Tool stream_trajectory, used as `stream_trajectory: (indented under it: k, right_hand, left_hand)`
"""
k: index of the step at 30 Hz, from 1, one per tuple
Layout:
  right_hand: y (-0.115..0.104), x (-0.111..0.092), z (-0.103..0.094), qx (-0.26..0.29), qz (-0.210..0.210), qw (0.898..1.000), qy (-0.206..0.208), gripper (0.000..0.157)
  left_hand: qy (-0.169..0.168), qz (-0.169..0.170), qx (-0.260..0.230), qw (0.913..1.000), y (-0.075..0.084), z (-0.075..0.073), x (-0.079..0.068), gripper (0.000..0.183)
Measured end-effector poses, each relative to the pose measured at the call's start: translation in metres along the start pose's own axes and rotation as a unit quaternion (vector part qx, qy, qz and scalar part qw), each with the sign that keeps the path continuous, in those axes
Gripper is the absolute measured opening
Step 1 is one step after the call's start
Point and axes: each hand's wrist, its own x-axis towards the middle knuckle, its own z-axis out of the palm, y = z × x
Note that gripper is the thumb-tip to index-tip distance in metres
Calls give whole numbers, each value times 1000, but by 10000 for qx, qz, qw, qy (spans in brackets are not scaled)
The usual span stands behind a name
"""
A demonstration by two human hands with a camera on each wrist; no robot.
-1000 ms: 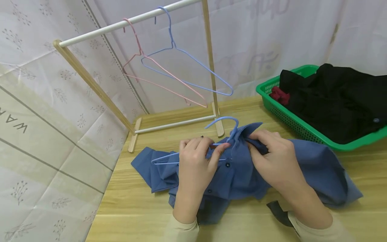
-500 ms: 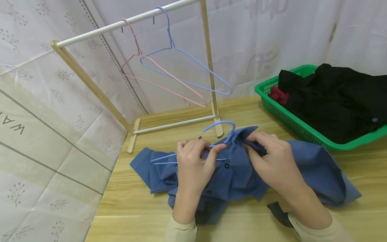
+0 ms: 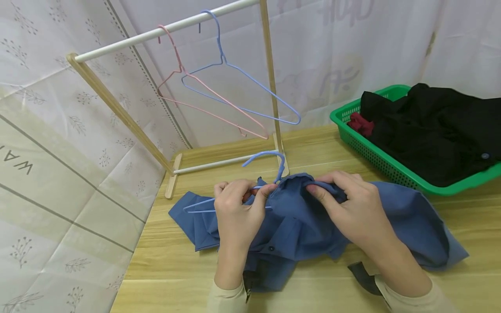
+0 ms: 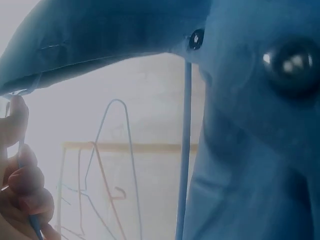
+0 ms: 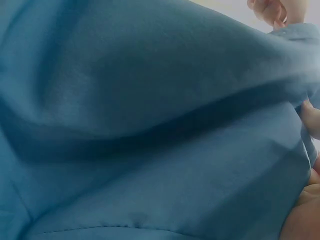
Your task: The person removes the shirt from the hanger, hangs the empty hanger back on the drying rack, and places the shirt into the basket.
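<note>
A blue shirt (image 3: 289, 234) with dark buttons lies bunched on the table in the head view. Partly inside it is a blue hanger (image 3: 282, 165), its hook standing up above the collar and its left end over the cloth. My left hand (image 3: 239, 213) grips the hanger just left of the hook's base; in the left wrist view its fingers (image 4: 27, 180) curl round the blue wire. With thumb and fingers my right hand (image 3: 354, 208) pinches the shirt near the collar. Cloth fills most of the right wrist view and hides the hanger's right arm.
Behind the shirt stands a small rack (image 3: 172, 30) with a white bar. A pink hanger (image 3: 181, 69) and another blue hanger (image 3: 223, 61) hang from it. At the right, a green basket (image 3: 375, 152) holds black clothing (image 3: 434, 126) and a dark red cloth (image 3: 361, 124).
My left hand and the hanger have shifted left, the hook moving away from my right hand. The collar has turned and bunched between the hands, covering the upper button. My right hand has barely moved.
</note>
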Motion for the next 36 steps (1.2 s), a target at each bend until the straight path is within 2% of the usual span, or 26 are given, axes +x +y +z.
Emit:
stream_trajectory:
  k: [8, 24, 36]
  right_hand:
    - [1, -1, -2, -10, 49, 10000, -44, 19]
    - [3, -4, -4, 42, 196, 9997, -111, 18]
    - [6, -6, -5, 118, 288, 9994, -142, 19]
  left_hand:
    - [69, -93, -29, 9999, -5, -4, 1, 32]
    - [371, -74, -271, 9989, -12, -11, 0, 36]
    - [604, 78, -89, 9981, -16, -20, 6, 41]
